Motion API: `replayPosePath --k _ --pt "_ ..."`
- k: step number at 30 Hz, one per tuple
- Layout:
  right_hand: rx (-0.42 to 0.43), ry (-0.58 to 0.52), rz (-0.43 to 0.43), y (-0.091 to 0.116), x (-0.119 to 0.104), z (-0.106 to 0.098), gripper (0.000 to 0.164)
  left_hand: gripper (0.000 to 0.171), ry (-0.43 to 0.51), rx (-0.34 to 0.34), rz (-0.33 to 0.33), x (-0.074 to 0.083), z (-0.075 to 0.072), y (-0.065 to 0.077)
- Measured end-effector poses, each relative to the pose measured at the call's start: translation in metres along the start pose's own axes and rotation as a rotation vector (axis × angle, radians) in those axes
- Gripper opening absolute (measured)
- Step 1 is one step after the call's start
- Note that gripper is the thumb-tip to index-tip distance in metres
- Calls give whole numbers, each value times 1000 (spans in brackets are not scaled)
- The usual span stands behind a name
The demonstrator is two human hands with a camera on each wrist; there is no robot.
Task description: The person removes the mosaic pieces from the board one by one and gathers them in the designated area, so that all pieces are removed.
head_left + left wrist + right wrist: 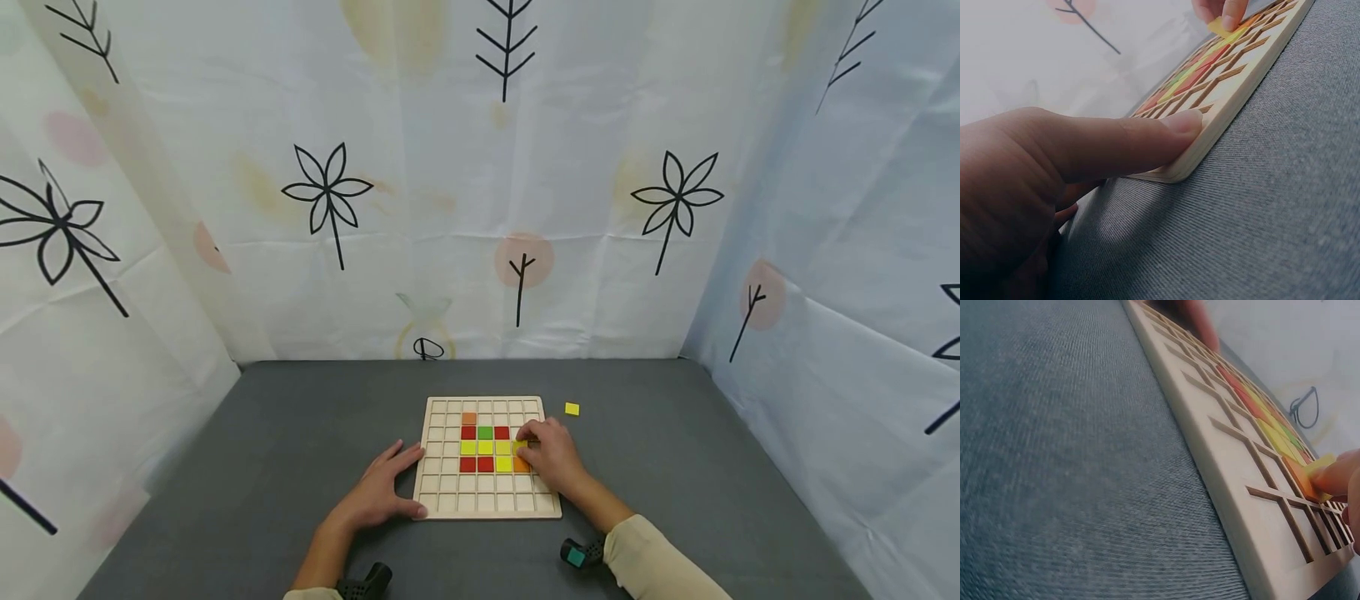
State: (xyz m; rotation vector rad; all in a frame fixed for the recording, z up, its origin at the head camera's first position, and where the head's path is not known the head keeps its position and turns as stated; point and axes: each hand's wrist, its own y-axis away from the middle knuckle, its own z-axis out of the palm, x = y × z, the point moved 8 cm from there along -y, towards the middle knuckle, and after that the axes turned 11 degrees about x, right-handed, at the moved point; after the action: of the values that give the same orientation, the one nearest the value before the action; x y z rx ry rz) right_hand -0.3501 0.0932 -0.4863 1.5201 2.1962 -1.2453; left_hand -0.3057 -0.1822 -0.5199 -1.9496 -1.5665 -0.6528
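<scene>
A wooden grid board (446, 503) lies on the grey tabletop, with coloured square tiles in its middle cells. Between thumb and fingertips my right hand (555, 457) pinches a yellow tile (1217, 27) over the right end of the yellow row, just behind an orange tile (1298, 477). My left hand (375, 495) steadies the board's left side, its thumb on the front left corner and its straight fingers spread along the edge. Among the set tiles are a green tile (485, 432), several red and yellow ones, and another orange one at the back.
A loose yellow tile (572, 409) lies on the grey cloth tabletop (315, 417) beyond the board's back right corner. Printed white curtains (420, 208) enclose the table at the back and both sides. Each wrist wears a black strap device (583, 552).
</scene>
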Motion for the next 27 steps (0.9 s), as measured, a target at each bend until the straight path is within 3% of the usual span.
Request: replayPosePath --k 9,27 --pt "47 -66 -19 3 0 -6 18 95 -7 1 -5 2 -1 0" --pt "83 -134 116 -9 26 -28 15 96 -5 1 -20 0 0 0"
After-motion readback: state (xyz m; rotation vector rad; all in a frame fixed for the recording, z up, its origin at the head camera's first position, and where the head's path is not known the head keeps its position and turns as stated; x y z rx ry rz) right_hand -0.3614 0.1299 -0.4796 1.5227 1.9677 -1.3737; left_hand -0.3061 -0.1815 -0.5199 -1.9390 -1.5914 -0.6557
